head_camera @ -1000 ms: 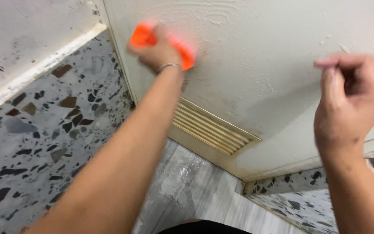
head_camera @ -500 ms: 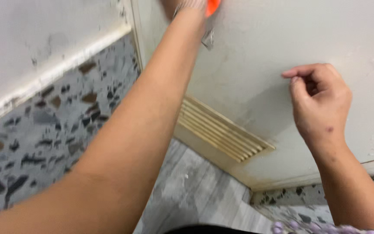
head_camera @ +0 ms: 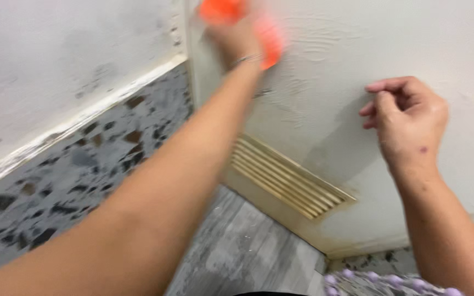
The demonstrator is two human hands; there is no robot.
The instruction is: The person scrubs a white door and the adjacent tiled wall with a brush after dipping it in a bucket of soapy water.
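Scrubbing looks to be the step in hand: the left hand (head_camera: 237, 35) is clenched round an orange brush (head_camera: 267, 33) pressed high on the cream door (head_camera: 325, 93), above its louvred vent (head_camera: 286, 178). Right hand (head_camera: 407, 123) hovers loosely curled, empty. Next stroke needs firm pressure.

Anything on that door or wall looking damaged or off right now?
Yes. The door carries swirled ridges of rough texture beside the orange tool, the vent frame is stained brown, and the left wall has dark scuffs.
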